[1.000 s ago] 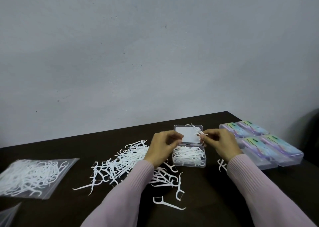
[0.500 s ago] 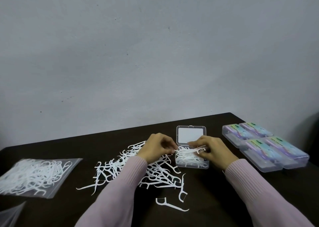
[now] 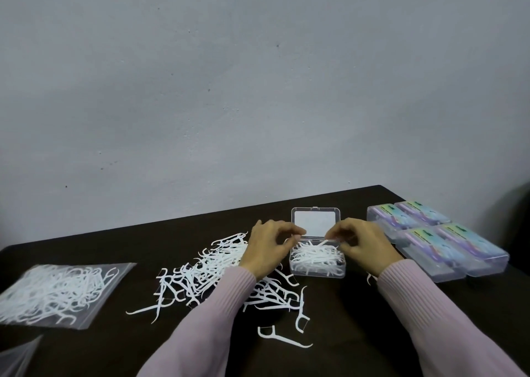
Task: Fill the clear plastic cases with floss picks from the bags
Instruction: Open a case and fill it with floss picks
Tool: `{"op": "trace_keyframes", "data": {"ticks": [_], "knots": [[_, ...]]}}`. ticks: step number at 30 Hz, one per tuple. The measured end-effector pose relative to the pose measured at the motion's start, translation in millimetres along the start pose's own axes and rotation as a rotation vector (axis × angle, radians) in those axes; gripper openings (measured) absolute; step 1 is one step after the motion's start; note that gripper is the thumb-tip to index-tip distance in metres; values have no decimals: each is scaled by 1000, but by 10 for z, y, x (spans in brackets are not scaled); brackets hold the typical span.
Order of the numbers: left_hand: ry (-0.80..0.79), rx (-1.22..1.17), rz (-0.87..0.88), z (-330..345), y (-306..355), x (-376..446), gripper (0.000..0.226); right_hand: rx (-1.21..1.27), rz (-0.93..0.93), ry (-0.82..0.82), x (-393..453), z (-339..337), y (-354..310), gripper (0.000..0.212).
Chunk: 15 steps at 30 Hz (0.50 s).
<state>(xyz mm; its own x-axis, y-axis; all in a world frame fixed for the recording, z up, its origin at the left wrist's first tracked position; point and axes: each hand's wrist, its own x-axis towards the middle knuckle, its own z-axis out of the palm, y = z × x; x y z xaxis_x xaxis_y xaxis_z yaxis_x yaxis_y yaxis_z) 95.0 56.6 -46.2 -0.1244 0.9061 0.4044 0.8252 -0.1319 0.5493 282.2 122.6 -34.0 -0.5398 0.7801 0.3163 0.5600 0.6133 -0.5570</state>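
a: saw a small clear plastic case (image 3: 317, 265) near the middle of the dark brown table (image 3: 358, 319), lid flipped up toward the grey wall (image 3: 258, 90). heaped with white plastic floss picks (image 3: 314, 255) inside.

b: and the hands?

a: hovered over the case, one at each side. left hand (image 3: 268, 249) at the case's left edge, fingers curled, thumb and fingertips pressed together on what looked like a white pick end. right hand (image 3: 362, 246) at the right edge, fingers curled too, pinching a single white floss pick (image 3: 327, 240) that slanted down into the heap.

b: sure about the left pinch?

a: not quite. small and half hidden, so could not tell for certain which pick was held.

b: rest of the picks?

a: lay in a loose pile of white floss picks (image 3: 206, 270) on the table, left of the case and under the left pink ribbed sleeve (image 3: 206, 319). a few strays nearer the front edge, one lone pick (image 3: 282, 339) apart from the others.

b: bags?

a: a clear zip bag full of white picks (image 3: 57, 293) lay flat at far left, well apart from the case. corner of another clear bag (image 3: 17, 359) at the bottom left, contents not visible.

b: other cases?

a: four closed clear cases with pastel labels (image 3: 436, 239) sat side by side in a block at right, touching each other, near the right sleeve (image 3: 430, 319).
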Motion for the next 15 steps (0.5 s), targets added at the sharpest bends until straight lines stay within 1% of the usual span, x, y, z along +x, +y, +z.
{"op": "trace_keyframes", "data": {"ticks": [2, 5, 9, 11, 12, 15], "knots": [[-74, -13, 40, -3, 36, -6, 26, -93, 37, 9, 10, 0, 40, 23], [-172, 32, 72, 36, 71, -36, 34, -220, 30, -56, 8, 35, 42, 29], [-172, 50, 56, 59, 70, -52, 36, -308, 13, -16, -4, 48, 33, 37], [-179, 64, 65, 61, 65, -47, 35, -307, 13, -29, -11, 59, 29, 42], [-184, 70, 69, 62, 67, -46, 34, -301, 9, -41, -12, 68, 25, 42], [-193, 80, 65, 76, 62, -29, 31, -290, -3, -51, -6, 75, 14, 27]]}}
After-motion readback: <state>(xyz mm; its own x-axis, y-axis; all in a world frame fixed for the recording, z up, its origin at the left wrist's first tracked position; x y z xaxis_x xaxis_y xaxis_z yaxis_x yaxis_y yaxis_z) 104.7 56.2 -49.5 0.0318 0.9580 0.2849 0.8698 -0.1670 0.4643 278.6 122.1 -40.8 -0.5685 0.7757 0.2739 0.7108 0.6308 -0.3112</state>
